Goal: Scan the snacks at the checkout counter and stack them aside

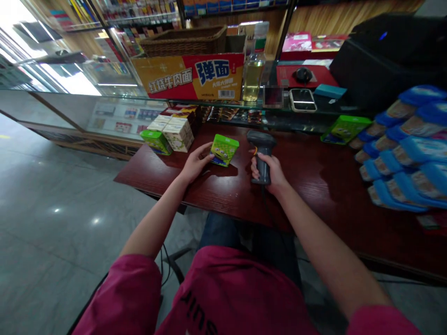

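My left hand (pixel 196 163) grips a small green carton (pixel 224 149) printed with cartoon faces, tilted up off the dark red wooden table (pixel 314 186). My right hand (pixel 272 172) is wrapped round the handle of a dark grey barcode scanner (pixel 261 151), whose head points toward the carton. The scanner's cable drops over the table's near edge. Another green carton (pixel 156 141) and a stack of cream cartons (pixel 176 131) stand to the left of the held one.
Blue snack packs (pixel 405 153) are piled at the right. A flat green box (pixel 345 128) lies near the glass counter (pixel 115 100), which carries a noodle box (pixel 190 75), a bottle (pixel 253 70), a phone (pixel 302 99) and a black bag (pixel 391 56).
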Motion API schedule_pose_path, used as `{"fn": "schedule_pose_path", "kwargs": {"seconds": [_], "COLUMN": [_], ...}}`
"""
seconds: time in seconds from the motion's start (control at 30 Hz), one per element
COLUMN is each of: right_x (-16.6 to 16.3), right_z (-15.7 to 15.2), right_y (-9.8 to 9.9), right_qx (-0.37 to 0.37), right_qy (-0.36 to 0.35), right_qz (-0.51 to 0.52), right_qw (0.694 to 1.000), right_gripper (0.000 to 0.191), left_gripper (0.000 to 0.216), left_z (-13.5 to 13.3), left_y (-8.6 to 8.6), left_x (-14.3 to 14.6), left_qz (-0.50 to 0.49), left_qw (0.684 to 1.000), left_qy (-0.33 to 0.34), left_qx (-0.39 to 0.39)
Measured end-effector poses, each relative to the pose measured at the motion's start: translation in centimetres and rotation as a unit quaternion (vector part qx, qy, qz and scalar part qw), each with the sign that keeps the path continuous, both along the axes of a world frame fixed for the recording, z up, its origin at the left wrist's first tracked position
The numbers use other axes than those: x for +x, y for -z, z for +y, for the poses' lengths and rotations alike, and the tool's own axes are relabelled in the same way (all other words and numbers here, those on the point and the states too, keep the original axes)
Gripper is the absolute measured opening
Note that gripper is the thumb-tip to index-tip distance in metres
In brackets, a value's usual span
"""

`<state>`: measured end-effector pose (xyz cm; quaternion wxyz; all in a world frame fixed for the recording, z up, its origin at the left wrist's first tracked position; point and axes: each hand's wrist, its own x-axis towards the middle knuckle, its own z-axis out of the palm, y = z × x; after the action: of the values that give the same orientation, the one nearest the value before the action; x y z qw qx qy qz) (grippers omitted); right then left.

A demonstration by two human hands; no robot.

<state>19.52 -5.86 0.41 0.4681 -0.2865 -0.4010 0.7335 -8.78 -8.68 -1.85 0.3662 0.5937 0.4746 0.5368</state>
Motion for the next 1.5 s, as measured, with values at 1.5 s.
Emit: {"fn": "schedule_pose_path", "kwargs": {"seconds": [1.5], "right_x": [-5.4], "right_z": [-2.2], "right_y": [0.3], "right_qx": [0.025], "right_qy": [-0.039], "right_qz": [-0.086], "right_qw": [0.995], "right_gripper": [0.036], "left_gripper": [0.072], "left_z": [-5.2], "left_y": [-2.6], "left_x": [-5.2], "left_qz": [0.271], "left_qw": [0.875], "left_qy": [-0.392], "left_qx": [0.082]}}
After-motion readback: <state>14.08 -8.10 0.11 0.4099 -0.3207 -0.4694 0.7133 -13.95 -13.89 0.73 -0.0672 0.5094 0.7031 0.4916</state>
